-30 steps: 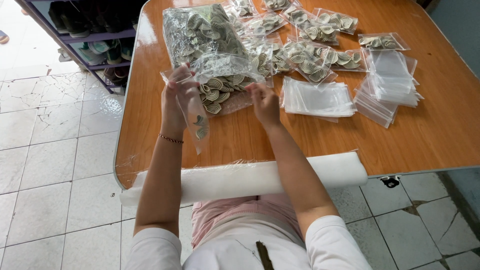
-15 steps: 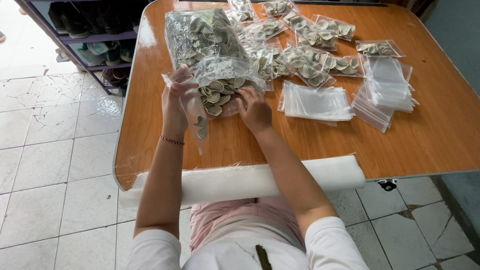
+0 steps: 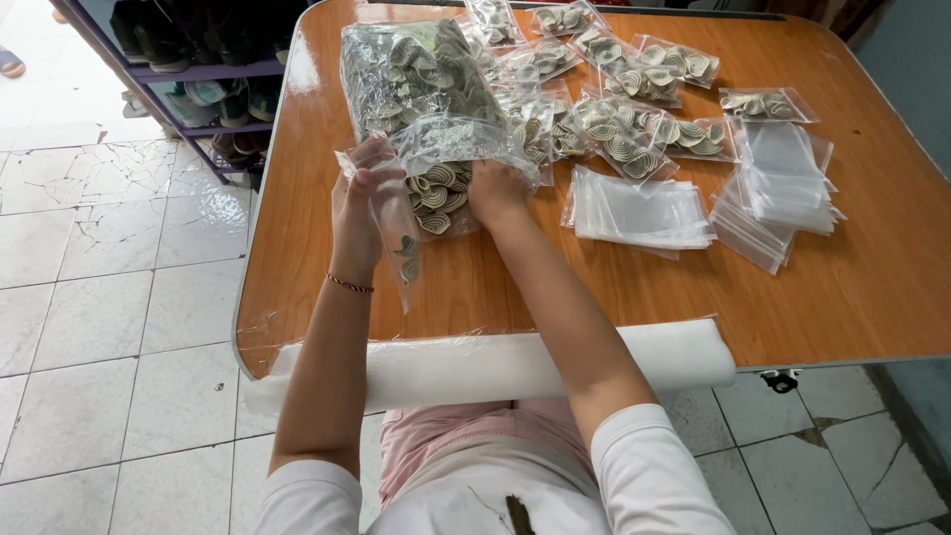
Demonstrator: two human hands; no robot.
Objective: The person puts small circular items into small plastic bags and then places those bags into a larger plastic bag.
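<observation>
My left hand (image 3: 359, 203) holds up a small clear plastic bag (image 3: 400, 238) by its mouth; a few pale coiled pieces sit inside it. My right hand (image 3: 497, 188) reaches into the open end of a large clear sack (image 3: 416, 84) full of the same beige and grey coiled pieces, with its fingers hidden among the loose coils (image 3: 438, 193) at the sack's mouth. The sack lies on a wooden table (image 3: 614, 287) in front of me.
Several small filled bags (image 3: 634, 69) lie at the far middle of the table. Two stacks of empty clear bags (image 3: 639, 208) (image 3: 783, 183) lie to the right. A white foam roll (image 3: 495, 362) pads the near edge. A shoe rack (image 3: 198, 69) stands far left on the tiled floor.
My right hand has moved forward and left from the table in front of the sack into the sack's mouth. My left hand keeps the small bag held up in much the same place.
</observation>
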